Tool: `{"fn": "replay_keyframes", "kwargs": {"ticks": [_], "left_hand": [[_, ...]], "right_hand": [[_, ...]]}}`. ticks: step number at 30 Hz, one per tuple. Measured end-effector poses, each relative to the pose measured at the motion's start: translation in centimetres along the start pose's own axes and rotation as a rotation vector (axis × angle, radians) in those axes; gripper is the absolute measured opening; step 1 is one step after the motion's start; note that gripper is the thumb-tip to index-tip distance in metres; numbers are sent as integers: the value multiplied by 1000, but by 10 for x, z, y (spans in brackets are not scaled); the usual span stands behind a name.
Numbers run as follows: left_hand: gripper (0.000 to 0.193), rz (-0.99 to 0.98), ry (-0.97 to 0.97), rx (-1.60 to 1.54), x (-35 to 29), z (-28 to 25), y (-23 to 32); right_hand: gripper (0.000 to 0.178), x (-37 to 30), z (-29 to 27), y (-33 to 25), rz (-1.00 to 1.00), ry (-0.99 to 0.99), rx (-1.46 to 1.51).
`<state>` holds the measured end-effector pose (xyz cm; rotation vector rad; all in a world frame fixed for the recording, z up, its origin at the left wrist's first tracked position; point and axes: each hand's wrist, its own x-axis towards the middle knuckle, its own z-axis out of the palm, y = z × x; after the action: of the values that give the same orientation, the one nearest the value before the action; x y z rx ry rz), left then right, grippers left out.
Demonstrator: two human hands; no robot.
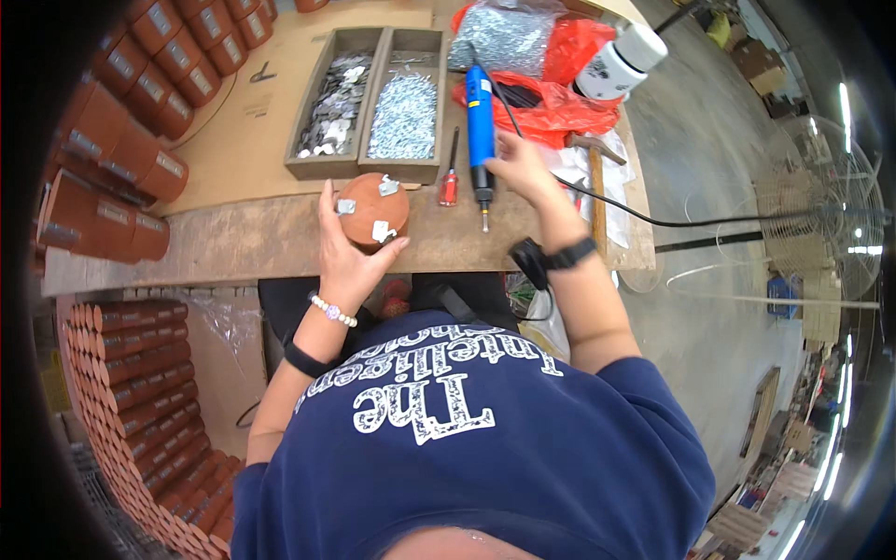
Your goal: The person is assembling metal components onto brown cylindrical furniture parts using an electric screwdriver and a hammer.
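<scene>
Left hand (pixel 347 245) grip clamps the brown round block (pixel 372 211) (metal tabs on top) at frame centre on the bench (pixel 243 238). Right hand (pixel 523 168) fingers spread, touching the blue electric screwdriver (pixel 480 121) just right of it.

In the left hand (pixel 343 254) sits a terracotta-brown round piece (pixel 372 212) dotted with small silvery metal tabs. Under the right hand (pixel 523 170), a bright blue power screwdriver (pixel 480 121) with a black cord. Between the hands, a red-handled screwdriver (pixel 450 183). Beyond the fingers, grey-brown trays (pixel 366 103) glint with silver hardware, and behind the right hand, orange-red plastic bags (pixel 560 84). Far left of the left hand, reddish-brown cylinders (pixel 112 140) with pale labels.
</scene>
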<state>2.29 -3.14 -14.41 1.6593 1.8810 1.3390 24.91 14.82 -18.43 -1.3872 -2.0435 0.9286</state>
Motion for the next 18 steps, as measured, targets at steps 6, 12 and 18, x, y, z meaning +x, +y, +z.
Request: {"fn": "replay_keyframes", "kwargs": {"ticks": [6,12,18], "left_hand": [[103,-23,36,-110,-1,-5,-8],[103,43,30,-131,2,-9,-11],[104,-5,19,-208,-4,-4,-12]], "right_hand": [[20,-110,-71,-26,339,144,-405],[37,-119,-83,66,340,457,-807],[23,-118,-104,58,613,249,42]]}}
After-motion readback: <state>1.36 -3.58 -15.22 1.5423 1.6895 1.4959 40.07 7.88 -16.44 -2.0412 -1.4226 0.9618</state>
